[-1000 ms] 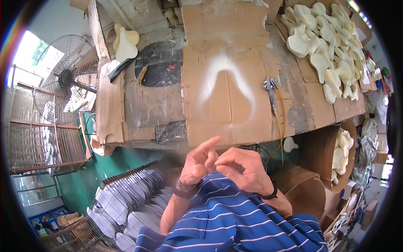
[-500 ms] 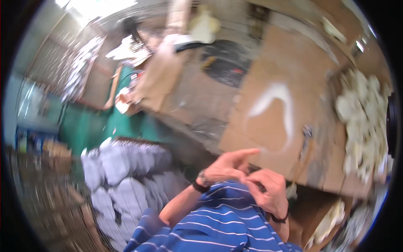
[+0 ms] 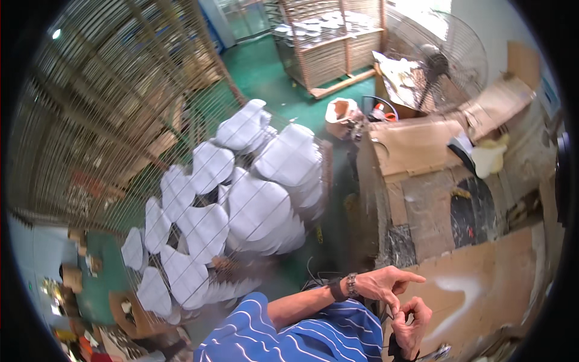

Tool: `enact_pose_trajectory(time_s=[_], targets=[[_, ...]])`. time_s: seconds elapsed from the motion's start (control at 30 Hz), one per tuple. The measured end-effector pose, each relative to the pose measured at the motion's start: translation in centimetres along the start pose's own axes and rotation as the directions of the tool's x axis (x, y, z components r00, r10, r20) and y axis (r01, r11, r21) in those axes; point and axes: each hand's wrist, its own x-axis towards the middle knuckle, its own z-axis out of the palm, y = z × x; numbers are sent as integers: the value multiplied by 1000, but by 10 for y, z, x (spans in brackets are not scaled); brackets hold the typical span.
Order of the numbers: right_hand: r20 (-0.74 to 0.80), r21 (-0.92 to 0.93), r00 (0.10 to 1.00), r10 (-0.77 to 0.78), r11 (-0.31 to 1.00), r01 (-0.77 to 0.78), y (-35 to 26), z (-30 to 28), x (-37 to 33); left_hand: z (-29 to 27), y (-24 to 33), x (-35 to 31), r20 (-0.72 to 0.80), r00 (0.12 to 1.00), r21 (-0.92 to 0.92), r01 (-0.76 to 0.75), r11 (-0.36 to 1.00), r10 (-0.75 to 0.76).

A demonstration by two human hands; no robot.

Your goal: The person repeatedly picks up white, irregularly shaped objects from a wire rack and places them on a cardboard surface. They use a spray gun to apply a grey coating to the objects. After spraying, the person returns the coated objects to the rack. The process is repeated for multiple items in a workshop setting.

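My left hand (image 3: 381, 285) is over the near edge of a cardboard-covered worktable. Its index finger points out to the right, while the thumb and the other fingers draw together toward my right hand (image 3: 412, 326). The right hand is just below, its thumb and index fingertips pinched together. The fingertips of both hands meet or nearly meet; whatever lies between them, if anything, is too small to make out. Under the hands, the cardboard sheet (image 3: 500, 271) carries a white curved smear (image 3: 464, 295). A metal-ended tool (image 3: 442, 350) lies close to my right hand.
A wire rack (image 3: 199, 151) on my left bears several stacks of white sole-shaped pieces (image 3: 256, 202). Behind the worktable stands a large fan (image 3: 434, 57). Another slatted rack (image 3: 329, 54) stands on the green floor. A dark oval patch (image 3: 473, 211) and flattened cardboard (image 3: 416, 145) lie on the worktable.
My view has swung left, bringing the wire rack with white pieces to the middle and the worktable to the right. Both hands stay close together in much the same pose.
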Motion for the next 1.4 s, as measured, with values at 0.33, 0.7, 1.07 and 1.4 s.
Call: enact_pose_trajectory(time_s=[0.33, 0.7, 1.07, 1.4], targets=[[75, 495, 992, 106, 859, -129, 13, 12, 27, -24, 2, -39, -323, 944, -160, -130, 978, 73], [272, 348, 955, 115, 914, -210, -40, 67, 48, -48, -6, -74, -400, 904, -59, -190, 980, 151], [232, 164, 958, 170, 964, -211, -60, 133, 58, -94, 4, -122, -505, 856, -63, -163, 985, 109], [155, 64, 964, 217, 971, -229, -18, 147, 30, -120, -21, -105, -579, 807, -134, -232, 963, 113]])
